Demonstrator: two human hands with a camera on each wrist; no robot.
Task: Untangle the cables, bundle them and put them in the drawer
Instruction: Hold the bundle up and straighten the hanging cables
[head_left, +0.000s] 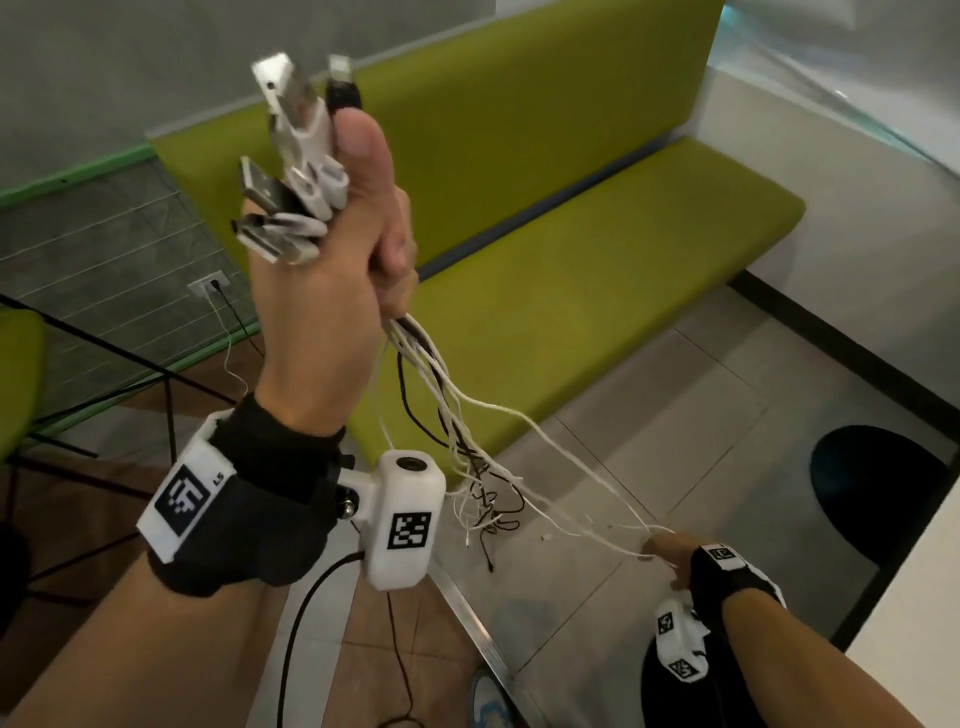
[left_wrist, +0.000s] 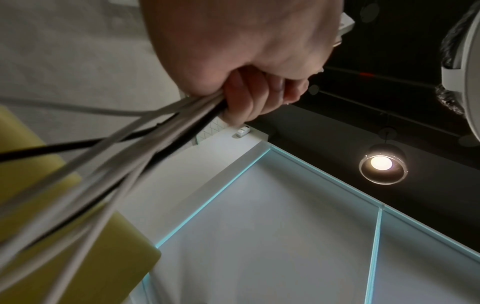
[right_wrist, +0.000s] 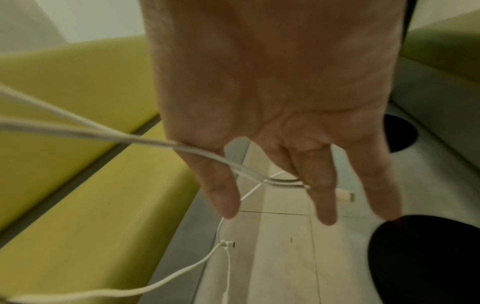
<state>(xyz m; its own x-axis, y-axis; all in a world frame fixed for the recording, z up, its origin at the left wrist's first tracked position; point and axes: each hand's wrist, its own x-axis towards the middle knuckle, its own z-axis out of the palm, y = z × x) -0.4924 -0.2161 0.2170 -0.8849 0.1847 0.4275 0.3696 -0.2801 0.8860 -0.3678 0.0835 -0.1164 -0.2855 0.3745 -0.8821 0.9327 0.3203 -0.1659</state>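
Note:
My left hand (head_left: 363, 249) is raised high and grips a bunch of white and black cables (head_left: 447, 395) in its fist. Their USB plugs (head_left: 291, 171) stick out above the thumb. In the left wrist view the curled fingers (left_wrist: 246, 98) close round the strands (left_wrist: 130, 144). The cables hang down and tangle loosely near the floor. Low on the right, my right hand (head_left: 670, 551) has straight fingers, and a few white cables (right_wrist: 145, 139) run between them in the right wrist view. A small white plug (right_wrist: 345, 196) shows behind the fingers (right_wrist: 322, 197). No drawer is in view.
A long green bench (head_left: 597, 260) stands behind the cables. A black round stool or base (head_left: 883, 488) sits on the tiled floor (head_left: 649, 415) at the right, next to a white table edge (head_left: 924, 623). A wall socket (head_left: 210, 286) with leads is at the left.

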